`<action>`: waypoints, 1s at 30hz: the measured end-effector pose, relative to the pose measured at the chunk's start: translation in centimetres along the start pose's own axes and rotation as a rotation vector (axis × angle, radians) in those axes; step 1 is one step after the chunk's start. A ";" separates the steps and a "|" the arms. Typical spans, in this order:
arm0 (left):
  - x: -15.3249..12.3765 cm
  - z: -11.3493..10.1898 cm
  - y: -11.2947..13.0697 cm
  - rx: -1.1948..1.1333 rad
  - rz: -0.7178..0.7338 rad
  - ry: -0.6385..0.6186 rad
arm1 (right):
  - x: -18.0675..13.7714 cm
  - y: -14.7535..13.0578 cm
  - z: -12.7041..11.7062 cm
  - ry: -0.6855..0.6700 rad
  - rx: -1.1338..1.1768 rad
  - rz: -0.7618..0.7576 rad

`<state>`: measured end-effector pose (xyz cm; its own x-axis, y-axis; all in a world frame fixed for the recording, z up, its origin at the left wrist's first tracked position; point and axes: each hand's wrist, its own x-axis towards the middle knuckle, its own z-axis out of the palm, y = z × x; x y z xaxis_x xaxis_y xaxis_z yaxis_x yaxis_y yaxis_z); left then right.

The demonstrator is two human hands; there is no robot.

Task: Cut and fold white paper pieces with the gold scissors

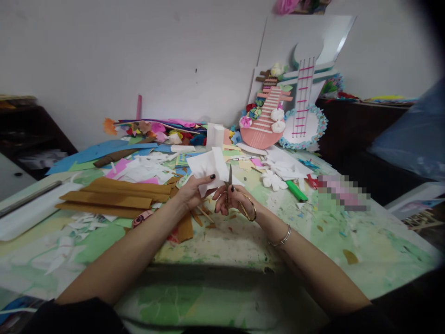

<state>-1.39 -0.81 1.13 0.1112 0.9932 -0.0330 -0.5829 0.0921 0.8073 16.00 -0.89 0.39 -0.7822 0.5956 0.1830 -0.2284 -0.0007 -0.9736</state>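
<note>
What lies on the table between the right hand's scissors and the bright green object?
Between the scissors and green object, the head view shows a white, petalled paper piece.

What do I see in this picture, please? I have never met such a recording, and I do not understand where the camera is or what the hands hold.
There is no machine here: a person works with two bare hands. The one picture comes from a camera on that person's head, looking forward and down, so both forearms reach in from below.

The left hand holds white paper. The right hand holds scissors, their blades pointing up beside the paper; I cannot tell whether they touch it.

On the table lie brown paper strips, white scraps and a green object. Behind stand two decorated, instrument-shaped crafts, one pinkish and one mostly white.
</note>
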 end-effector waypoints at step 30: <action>-0.3 0.3 -0.2 -0.005 0.036 -0.068 | 0.0 0.0 -0.2 -0.058 -0.086 0.022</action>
<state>-1.12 -1.14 1.14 0.1448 0.9888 0.0360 -0.5913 0.0573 0.8044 16.11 -0.73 0.36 -0.8194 0.5485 0.1665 -0.1619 0.0571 -0.9852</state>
